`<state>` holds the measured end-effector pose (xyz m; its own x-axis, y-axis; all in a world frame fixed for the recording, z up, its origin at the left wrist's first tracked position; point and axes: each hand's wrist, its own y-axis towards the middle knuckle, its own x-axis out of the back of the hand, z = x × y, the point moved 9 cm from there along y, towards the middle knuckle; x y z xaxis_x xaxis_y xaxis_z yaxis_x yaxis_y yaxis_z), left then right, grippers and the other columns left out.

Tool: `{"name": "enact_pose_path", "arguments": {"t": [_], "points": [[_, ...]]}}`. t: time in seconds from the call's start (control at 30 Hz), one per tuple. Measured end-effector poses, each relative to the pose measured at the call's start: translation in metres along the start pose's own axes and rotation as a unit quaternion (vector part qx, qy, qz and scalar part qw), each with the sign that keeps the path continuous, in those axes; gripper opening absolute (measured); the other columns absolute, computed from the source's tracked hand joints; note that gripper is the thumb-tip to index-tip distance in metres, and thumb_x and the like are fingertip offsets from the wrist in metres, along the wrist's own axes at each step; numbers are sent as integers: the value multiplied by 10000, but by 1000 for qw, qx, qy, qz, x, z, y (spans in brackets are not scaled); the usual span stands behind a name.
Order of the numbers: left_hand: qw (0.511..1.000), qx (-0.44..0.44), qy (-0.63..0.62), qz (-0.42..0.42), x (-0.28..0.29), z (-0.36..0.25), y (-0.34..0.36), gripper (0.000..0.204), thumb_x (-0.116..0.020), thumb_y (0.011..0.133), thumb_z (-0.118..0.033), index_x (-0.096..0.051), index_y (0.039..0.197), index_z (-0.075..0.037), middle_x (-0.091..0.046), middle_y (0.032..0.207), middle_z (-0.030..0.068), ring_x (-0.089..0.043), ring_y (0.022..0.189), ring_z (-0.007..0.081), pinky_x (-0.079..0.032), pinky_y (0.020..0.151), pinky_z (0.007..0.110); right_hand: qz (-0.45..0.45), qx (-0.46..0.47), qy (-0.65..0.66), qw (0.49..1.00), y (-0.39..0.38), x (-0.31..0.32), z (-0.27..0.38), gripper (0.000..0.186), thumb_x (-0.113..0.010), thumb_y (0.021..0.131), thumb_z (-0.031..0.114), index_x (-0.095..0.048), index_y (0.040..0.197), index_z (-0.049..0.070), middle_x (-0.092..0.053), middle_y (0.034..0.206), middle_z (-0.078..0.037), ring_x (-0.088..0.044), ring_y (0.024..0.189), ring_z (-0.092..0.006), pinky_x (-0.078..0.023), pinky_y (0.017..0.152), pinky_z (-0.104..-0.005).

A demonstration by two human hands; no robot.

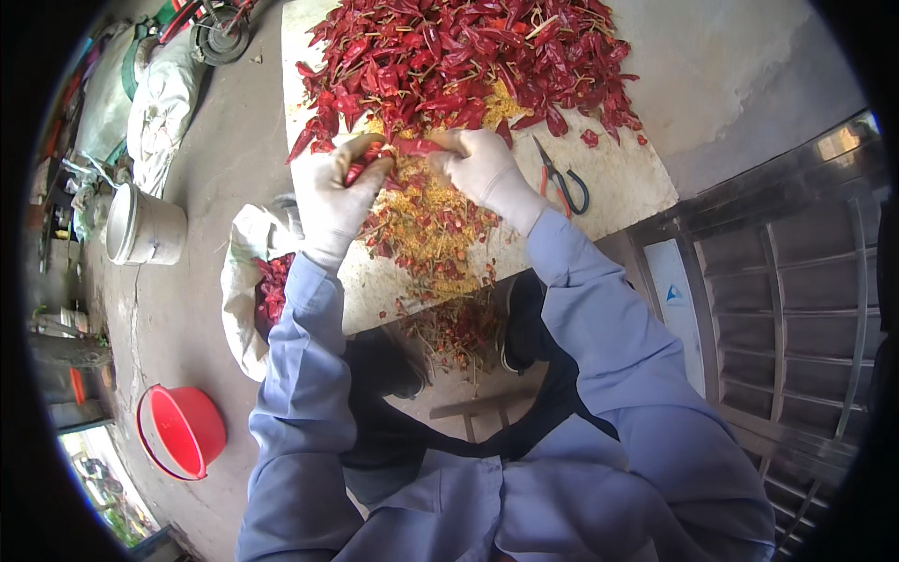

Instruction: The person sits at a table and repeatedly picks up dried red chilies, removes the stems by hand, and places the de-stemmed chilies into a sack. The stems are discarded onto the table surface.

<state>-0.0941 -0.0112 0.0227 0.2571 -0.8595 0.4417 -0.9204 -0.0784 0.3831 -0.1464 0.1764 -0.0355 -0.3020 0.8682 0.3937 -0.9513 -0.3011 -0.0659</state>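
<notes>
My gloved left hand is closed around red chilli pieces above a board. My gloved right hand pinches a red dried chilli just right of it. Beneath both hands, yellow seeds and red bits spread toward the near edge, with stalks and scraps on the ground below. A large heap of red chillies covers the far part of the board. Black-and-orange snips lie open beside my right hand.
A white sack of chillies stands left of the board. A white bucket, a red bucket, sacks and a wheel are on the left floor. A dark metal-barred panel is at the right.
</notes>
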Motion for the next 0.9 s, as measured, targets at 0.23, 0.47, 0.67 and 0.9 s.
{"name": "enact_pose_path", "arguments": {"t": [0.23, 0.47, 0.67, 0.9], "points": [[944, 207, -257, 26, -11, 3, -16, 337, -719, 926, -84, -688, 1252, -5, -681, 813, -1, -572, 542, 27, -443, 485, 176, 105, -16, 379, 919, 1, -26, -7, 381, -661, 1021, 193, -585, 1282, -74, -740, 977, -132, -743, 822, -224, -616, 690, -329], [957, 225, -177, 42, 5, 27, -17, 281, -742, 917, -109, -709, 1166, 17, -711, 808, 35, -568, 523, 53, -450, 490, 188, 169, 21, 198, 965, 0, -47, -6, 278, -650, 1029, 198, -671, 1189, -28, -752, 996, -97, -724, 814, -163, -584, 747, -295], [928, 217, 296, 62, 127, 146, -40, 269, -759, 785, -237, -782, 997, -73, -744, 786, 119, -719, 743, 301, -568, 765, 366, 110, -23, 126, 986, 3, -19, -7, 214, -590, 1046, 89, -682, 1191, -38, -752, 1072, -106, -705, 891, -141, -577, 792, -288], [854, 312, 385, 161, 185, 231, -104, 361, -709, 844, -278, -750, 1119, -47, -749, 1009, 184, -725, 923, 308, -551, 853, 391, 78, 22, 166, 983, 10, -6, -9, 218, -605, 1005, 53, -700, 1189, -15, -752, 1001, -73, -684, 783, -142, -533, 729, -293]]}}
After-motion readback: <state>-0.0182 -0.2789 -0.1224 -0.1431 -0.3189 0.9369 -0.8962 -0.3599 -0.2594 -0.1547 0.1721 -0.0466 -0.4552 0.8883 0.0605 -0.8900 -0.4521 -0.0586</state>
